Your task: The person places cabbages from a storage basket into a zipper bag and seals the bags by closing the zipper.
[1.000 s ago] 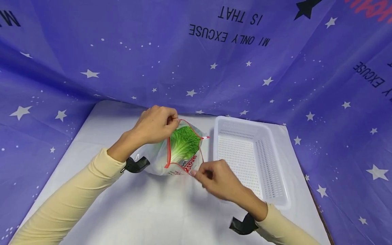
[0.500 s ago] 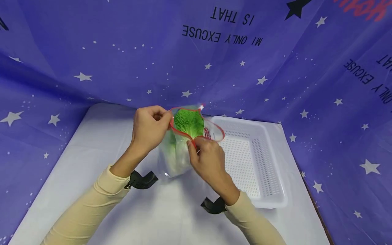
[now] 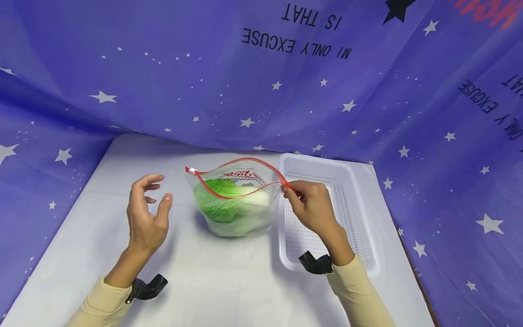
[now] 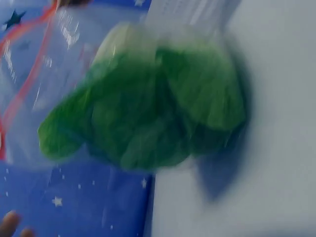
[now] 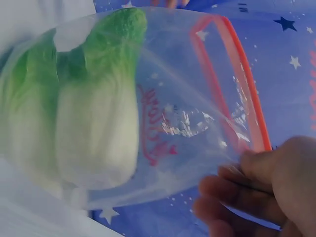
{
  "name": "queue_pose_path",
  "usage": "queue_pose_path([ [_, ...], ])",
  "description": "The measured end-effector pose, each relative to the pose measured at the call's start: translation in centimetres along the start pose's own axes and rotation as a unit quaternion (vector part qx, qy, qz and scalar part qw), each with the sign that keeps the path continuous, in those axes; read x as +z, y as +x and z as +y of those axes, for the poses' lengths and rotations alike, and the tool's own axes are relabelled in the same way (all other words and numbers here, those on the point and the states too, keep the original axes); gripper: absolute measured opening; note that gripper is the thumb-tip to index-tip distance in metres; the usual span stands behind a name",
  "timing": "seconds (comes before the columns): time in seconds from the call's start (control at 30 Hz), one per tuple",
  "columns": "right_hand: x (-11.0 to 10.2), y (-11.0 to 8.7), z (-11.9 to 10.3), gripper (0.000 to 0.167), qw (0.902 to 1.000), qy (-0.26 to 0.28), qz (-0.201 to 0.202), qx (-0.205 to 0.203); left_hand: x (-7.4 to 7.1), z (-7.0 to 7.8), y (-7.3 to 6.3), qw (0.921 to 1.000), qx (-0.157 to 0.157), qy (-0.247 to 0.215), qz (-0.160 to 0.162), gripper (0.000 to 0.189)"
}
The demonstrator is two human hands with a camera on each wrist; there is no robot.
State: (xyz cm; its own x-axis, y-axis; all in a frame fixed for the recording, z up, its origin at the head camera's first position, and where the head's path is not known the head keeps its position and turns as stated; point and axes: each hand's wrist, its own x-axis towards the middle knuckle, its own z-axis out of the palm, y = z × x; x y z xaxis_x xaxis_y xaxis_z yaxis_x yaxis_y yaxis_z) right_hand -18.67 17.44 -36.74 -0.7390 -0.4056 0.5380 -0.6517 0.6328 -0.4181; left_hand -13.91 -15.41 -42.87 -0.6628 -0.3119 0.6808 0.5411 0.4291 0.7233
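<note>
A clear slider zip bag [image 3: 245,175] with a red zip edge and red print stands over the white table, its mouth gaping. Inside lies green and white napa cabbage [image 3: 222,206]; the right wrist view shows what look like two cabbages [image 5: 98,118] side by side. My right hand [image 3: 312,206] pinches the right end of the red zip edge between thumb and fingers. Left of the bag, my left hand [image 3: 147,218] is apart from it, fingers loosely bent and holding nothing. The white slider [image 3: 191,170] sits at the zip's left end. Motion blurs the left wrist view.
A white perforated plastic basket [image 3: 369,254] stands on the table just right of the bag, partly under my right hand and forearm. A purple-blue star-printed cloth [image 3: 229,100] rises behind and on both sides of the white table [image 3: 229,281].
The bag has turned, so its slider end now points left. My left hand has let go of the bag and moved left. The right hand now pinches the zip's right end.
</note>
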Motion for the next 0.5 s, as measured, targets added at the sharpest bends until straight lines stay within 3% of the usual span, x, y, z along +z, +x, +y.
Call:
queue_pose_path([
  [0.07,-0.5,0.2,0.3,0.01,0.9997,0.012,-0.02,-0.002,-0.4,-1.7,0.6,0.9949,-0.033,-0.001,-0.096,0.048],
  [0.13,-0.9,0.4,0.5,0.011,0.9984,0.032,-0.046,0.002,0.0,-2.9,1.5,0.9842,-0.058,-0.009,-0.167,0.051],
  [0.23,-1.4,0.6,0.7,0.012,0.9961,0.046,-0.074,0.013,1.4,-3.0,3.2,0.9721,-0.087,-0.03,-0.216,0.034],
  [0.33,-2.1,0.7,1.0,0.012,0.996,0.032,-0.08,0.026,2.5,-1.8,5.1,0.9735,-0.095,-0.038,-0.205,0.014],
  [0.5,-4.2,1.6,1.5,0.014,0.9986,-0.015,-0.038,0.035,3.0,-0.1,8.4,0.9931,-0.075,-0.044,-0.079,0.009],
])
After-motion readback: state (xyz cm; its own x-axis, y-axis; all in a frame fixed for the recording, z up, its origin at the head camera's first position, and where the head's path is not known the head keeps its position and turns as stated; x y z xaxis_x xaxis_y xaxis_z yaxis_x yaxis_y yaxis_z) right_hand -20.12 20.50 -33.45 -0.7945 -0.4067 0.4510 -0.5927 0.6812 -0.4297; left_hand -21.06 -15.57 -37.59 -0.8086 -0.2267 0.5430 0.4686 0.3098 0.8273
